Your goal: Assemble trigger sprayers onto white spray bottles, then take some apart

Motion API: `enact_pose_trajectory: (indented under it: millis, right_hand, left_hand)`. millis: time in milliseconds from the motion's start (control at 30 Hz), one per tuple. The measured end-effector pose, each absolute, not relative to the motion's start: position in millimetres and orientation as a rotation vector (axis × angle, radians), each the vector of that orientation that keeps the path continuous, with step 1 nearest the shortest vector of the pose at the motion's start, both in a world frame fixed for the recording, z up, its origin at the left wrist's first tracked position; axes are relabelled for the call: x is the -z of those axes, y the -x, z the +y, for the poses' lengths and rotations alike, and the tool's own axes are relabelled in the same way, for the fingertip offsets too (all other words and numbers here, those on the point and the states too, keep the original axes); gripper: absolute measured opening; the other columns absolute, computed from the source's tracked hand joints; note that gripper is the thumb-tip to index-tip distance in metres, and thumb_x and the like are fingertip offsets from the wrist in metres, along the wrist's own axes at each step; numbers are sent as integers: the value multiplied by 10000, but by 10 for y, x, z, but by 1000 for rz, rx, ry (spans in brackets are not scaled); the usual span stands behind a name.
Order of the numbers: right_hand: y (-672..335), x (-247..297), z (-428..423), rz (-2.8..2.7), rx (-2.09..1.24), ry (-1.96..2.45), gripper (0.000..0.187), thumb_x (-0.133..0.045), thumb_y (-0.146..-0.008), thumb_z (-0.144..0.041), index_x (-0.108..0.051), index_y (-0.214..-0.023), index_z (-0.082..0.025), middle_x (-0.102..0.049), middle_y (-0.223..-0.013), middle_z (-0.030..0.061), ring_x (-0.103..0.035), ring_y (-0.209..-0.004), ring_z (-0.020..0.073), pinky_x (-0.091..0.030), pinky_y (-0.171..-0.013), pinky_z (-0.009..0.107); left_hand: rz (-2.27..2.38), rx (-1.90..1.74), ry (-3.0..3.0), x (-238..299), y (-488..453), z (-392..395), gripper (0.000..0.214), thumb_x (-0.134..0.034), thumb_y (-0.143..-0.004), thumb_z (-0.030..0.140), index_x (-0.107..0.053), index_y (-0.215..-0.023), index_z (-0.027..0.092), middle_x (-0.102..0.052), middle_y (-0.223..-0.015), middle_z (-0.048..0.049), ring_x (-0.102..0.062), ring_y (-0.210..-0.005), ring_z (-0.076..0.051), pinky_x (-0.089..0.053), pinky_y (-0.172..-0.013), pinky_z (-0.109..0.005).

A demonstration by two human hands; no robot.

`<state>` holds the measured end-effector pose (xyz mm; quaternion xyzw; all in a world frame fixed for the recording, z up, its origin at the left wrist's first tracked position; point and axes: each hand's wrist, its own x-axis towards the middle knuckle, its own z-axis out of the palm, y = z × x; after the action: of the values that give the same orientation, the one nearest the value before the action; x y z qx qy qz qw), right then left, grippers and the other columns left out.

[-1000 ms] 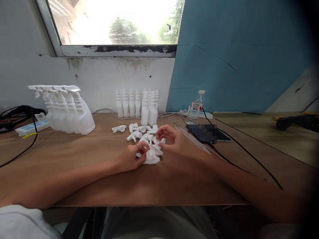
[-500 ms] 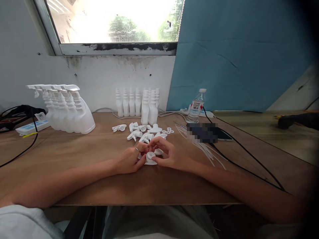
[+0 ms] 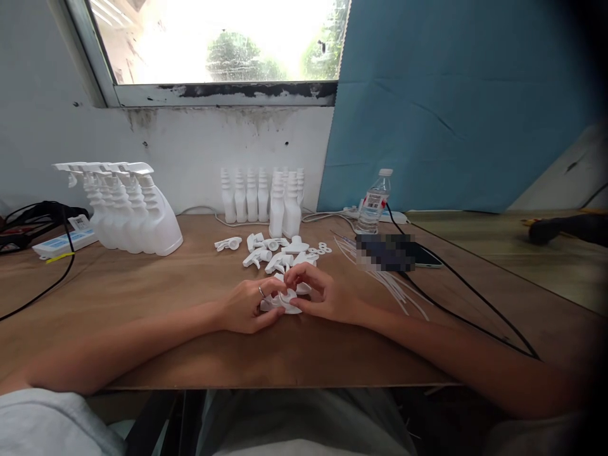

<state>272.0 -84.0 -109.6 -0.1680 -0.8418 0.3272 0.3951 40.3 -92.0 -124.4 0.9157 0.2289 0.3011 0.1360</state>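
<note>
- While sprayers (image 3: 161, 221) stand beyond the grip to the left, bottles (image 3: 277, 212) stand straight beyond, contents hidden.
- Clear bottle (image 3: 367, 220), beyond the grip, right: label unreadable.
- Left hand (image 3: 244, 307), right hand (image 3: 327, 297): fingers curled; whether pinching, I cannot tell.
- Spray head (image 3: 291, 308): between both hands' fingertips, partly covered.

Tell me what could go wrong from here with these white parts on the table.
The white part between the left hand and right hand might slip, since only fingertips seem to be at it.

The small white rings lie loose beyond the right hand; a brush could scatter them.

The loose spray heads are crowded just past the fingers, so a nudge might push some out of place.
</note>
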Motion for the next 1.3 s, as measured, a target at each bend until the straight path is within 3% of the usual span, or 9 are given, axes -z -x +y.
enact_pose_trajectory:
  millis: [100,233,467,1033,1300]
  right_hand:
    - [-2718,1077,-836,-2185,-714,360,112,-622,-881,-234,-534,-935,-190,-591,-960,49,-585,-897,140,-496,-833,299]
    - [-2729,1048,-801,-2263,-424,232,14,-585,-904,-184,-575,-900,-176,-593,-979,84,-594,-898,143,-501,-823,298]
    - [-2817,1022,-712,-2428,150,88,85,-589,-891,-196,-586,-975,-183,-652,-995,101,-592,-889,178,-497,-823,353]
    - [-2807,1034,-740,-2409,-53,114,104,-577,-912,-159,-626,-1003,-168,-644,-1051,126,-623,-970,181,-537,-861,328]
    - [-2836,1073,-738,-2408,178,62,191,-503,-928,-115,-598,-1090,-150,-651,-1025,119,-585,-1048,214,-523,-902,396]
  left_hand:
    - [669,-835,-2720,1216,-424,-929,211,-515,-910,290,-514,-1101,202,-657,-1060,-62,-634,-826,-146,-488,-758,-257]
    - [650,-823,-2751,1196,-442,-928,159,-500,-921,267,-546,-1059,200,-657,-1082,-65,-634,-820,-138,-487,-742,-241]
    - [620,-881,-2755,1222,-437,-907,161,-522,-921,238,-531,-1076,197,-666,-1061,-62,-644,-882,-150,-492,-798,-249]
    - [587,-923,-2727,1275,-430,-873,214,-571,-915,285,-566,-1109,193,-675,-1116,-93,-672,-972,-178,-523,-854,-272]
    - [509,-892,-2683,1254,-456,-859,184,-546,-939,282,-571,-1081,168,-650,-1076,-104,-643,-961,-173,-502,-861,-270]
